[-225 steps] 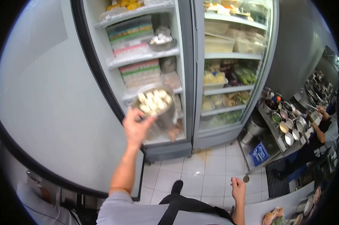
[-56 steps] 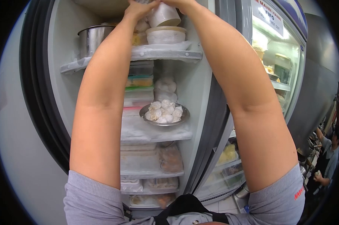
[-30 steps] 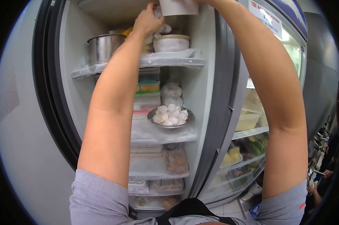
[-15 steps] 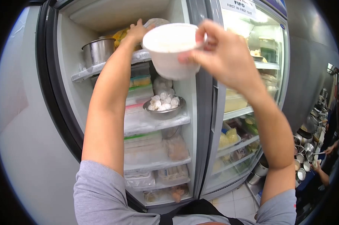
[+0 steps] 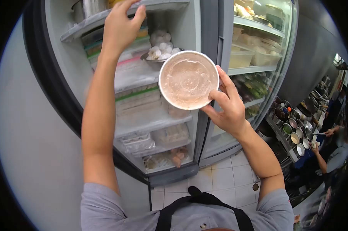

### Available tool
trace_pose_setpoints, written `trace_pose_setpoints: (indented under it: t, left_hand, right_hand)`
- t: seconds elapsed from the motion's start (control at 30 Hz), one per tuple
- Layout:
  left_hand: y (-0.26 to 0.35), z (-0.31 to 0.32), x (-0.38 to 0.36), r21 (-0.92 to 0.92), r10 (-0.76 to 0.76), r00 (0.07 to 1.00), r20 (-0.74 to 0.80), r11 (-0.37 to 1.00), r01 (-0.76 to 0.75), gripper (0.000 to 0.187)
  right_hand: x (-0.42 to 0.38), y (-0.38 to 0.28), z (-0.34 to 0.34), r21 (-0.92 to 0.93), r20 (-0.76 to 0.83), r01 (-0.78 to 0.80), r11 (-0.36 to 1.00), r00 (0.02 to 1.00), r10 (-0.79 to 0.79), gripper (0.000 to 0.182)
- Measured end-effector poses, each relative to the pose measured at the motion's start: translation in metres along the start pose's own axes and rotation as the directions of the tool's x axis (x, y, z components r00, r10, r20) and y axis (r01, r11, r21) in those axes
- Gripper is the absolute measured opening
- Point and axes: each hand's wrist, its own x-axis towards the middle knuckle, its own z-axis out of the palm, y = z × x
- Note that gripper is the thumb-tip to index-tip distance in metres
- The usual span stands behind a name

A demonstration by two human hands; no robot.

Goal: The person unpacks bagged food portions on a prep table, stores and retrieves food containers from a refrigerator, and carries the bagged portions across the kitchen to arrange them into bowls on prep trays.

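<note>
A round white tub (image 5: 189, 80) with a clear, frosty lid is in my right hand (image 5: 229, 106), thumb near the lid and fingers around its right side. Its lid faces me, and brownish contents show through. My left hand (image 5: 124, 23) is raised in front of the freezer's upper shelf (image 5: 154, 5), fingers apart and nothing in it. Just behind the tub, a metal bowl of white balls (image 5: 162, 52) stands on the shelf below. At the top left is a metal pot (image 5: 91, 7), partly cut off by the frame.
Stacked frosted containers (image 5: 137, 102) fill the lower freezer shelves. A glass-door fridge (image 5: 254, 46) with food stands at the right. Beyond it are a counter with several small pots (image 5: 293, 131) and another person's arm (image 5: 321, 159). The tiled floor (image 5: 204, 181) shows below.
The view has tilted down. My right hand has brought the tub lower and turned its lid toward me. My left hand has come back from the items on the upper shelf.
</note>
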Motion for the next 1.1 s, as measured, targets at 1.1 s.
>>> trace_pose_setpoints:
  t: [1.1]
  left_hand:
    - [0.049, 0.035, -0.356, -0.197, -0.615, 0.555, 0.56, 0.552, 0.81, 0.053]
  right_hand:
    - [-0.022, -0.034, -0.039, 0.299, 0.382, -0.854, 0.427, 0.517, 0.766, 0.032]
